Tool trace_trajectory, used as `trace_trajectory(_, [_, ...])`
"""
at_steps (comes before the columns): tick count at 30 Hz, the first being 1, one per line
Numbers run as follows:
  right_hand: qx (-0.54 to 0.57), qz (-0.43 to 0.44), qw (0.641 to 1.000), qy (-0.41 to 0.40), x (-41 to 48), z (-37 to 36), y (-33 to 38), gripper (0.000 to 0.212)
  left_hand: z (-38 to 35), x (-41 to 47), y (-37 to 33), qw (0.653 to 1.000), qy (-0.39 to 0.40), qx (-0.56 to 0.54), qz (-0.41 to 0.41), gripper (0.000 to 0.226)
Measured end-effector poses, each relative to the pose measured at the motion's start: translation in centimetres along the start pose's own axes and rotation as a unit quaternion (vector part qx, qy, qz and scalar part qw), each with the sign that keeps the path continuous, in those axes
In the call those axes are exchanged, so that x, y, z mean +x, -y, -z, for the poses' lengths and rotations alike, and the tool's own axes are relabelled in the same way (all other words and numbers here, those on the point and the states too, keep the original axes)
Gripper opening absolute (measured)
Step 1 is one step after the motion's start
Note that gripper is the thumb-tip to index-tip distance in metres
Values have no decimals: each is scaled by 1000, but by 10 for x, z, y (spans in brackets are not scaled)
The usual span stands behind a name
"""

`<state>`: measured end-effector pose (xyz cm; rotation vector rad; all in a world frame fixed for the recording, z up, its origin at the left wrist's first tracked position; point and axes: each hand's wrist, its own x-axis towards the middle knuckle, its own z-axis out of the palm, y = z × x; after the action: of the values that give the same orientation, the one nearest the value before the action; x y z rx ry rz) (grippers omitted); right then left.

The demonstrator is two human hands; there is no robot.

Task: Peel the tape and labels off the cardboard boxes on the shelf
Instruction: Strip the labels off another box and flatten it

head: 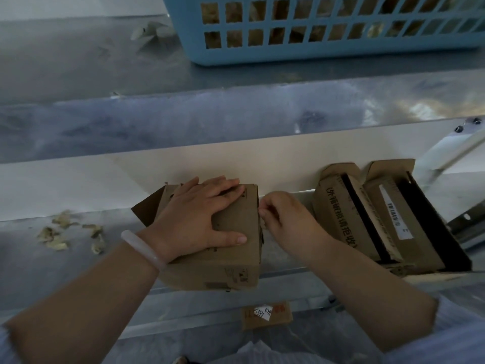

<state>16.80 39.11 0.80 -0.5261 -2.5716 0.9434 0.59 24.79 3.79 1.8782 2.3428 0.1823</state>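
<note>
A small cardboard box (231,261) sits at the front edge of the metal shelf (65,271). My left hand (199,219) lies flat on its top with fingers spread, a pale bangle on the wrist. My right hand (286,219) is at the box's right side, its fingertips pinching something small at the upper right edge; what they pinch is too small to make out. To the right, two open cardboard boxes (349,214) lean side by side. The far one carries a white barcode label (396,216).
Torn scraps of tape (68,235) lie on the shelf at the left. A blue plastic basket (328,30) holding more scraps stands on the upper shelf. A small cardboard piece (266,315) with a handwritten white label lies below the shelf edge.
</note>
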Motion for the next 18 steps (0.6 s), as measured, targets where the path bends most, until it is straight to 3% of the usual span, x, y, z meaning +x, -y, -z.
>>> trace_trajectory(5, [-48,77,996,-7,-1,-5,-5,28,1,0,-1,1000,2,14,5,98])
trace_trajectory(10, [-44,96,994,9,-4,-2,-4,23,0,1,1,1000,3,8,8,98])
trace_trajectory(13, [4,51,999,-2,-7,3,-9,6,0,1,1,1000,7,16,2,97])
trace_trajectory(18, [61,6,996,-69,-16,0,-7,25,1,0,0,1000,6,3,1,97])
